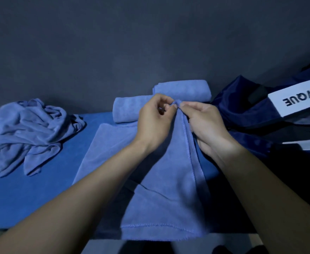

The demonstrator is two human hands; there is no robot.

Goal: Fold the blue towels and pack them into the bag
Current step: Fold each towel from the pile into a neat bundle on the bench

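A bunched corner of a blue towel (165,189) is being pinched by the left hand (153,123) between thumb and forefinger, with the other fingers curled in loosely. The same gathered corner is being pinched from the other side by the right hand (208,125), thumb and fingertip tips nearly touching those of the left. Both hands are being held close together, just above the table surface (28,197), which is being covered by a darker blue cloth.

The towel is being lifted at that far corner; the rest of it is being draped down toward the near table edge, with its stitched hem hanging over the front. Part of it is lying flat to the left, under the left forearm.

Just behind the hands, two rolled towels (126,109) are being kept side by side, the farther one (185,89) sitting slightly to the right and touching the nearer one.

To the right, the dark navy bag (242,110) is lying slumped on the table, just beside the right hand. A white label (297,97) with black lettering is being shown on it, upside down.

Well to the left, a crumpled pile of unfolded towels (28,129) is lying heaped on the table cloth. Whether the bag mouth is open cannot be told.
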